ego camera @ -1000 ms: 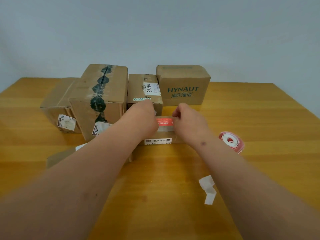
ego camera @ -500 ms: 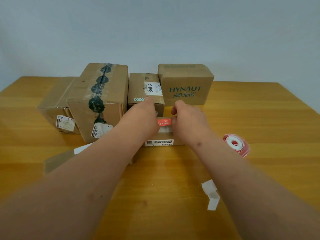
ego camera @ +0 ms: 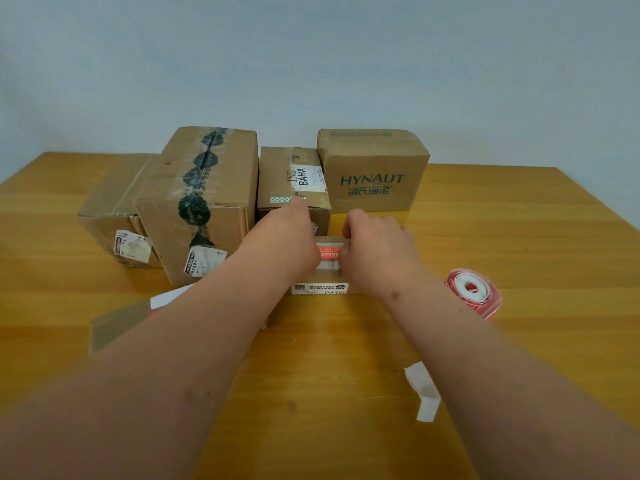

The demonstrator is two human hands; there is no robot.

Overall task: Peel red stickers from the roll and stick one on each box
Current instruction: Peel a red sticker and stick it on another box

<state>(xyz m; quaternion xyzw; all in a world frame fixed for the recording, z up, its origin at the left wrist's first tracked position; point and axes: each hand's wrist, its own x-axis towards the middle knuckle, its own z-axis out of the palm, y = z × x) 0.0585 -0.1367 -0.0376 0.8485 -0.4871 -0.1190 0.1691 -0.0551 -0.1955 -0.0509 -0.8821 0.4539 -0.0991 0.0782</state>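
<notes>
Since half a second ago both hands closed in slightly over the small box; red sticker shows less between them, nothing else on the table shifted.

Table [ego camera: 519, 237]: wood, grain running left-right, under both forearms.

Boxes, biggest first: tall box with black-patterned tape [ego camera: 201, 206], left of the left hand [ego camera: 291, 237]. HYNAUT box [ego camera: 372, 171], beyond the right hand [ego camera: 377, 244]. Low box [ego camera: 114, 199] far left, behind the tall one. BAHA-label box [ego camera: 291, 178], straight past the left fingertips, touching or just short, cannot tell. Flat box [ego camera: 114, 323] under the left forearm, mostly hidden. Small box [ego camera: 325, 282] beneath both hands, white barcode label on its near face.

Sticker roll [ego camera: 472, 292]: right of the right wrist, on the table, red outer wrap, white core, hollow end facing the camera.

Backing paper scrap [ego camera: 424, 389]: white, curled, beside the right forearm.

Red sticker [ego camera: 328, 252]: on top of the small box, between the hands, long axis left-right, white print, flat.

Left hand: fingers extended, palm down on the box's left end. Right hand: fingers curled at the sticker's right end; pinching or pressing, cannot tell.
</notes>
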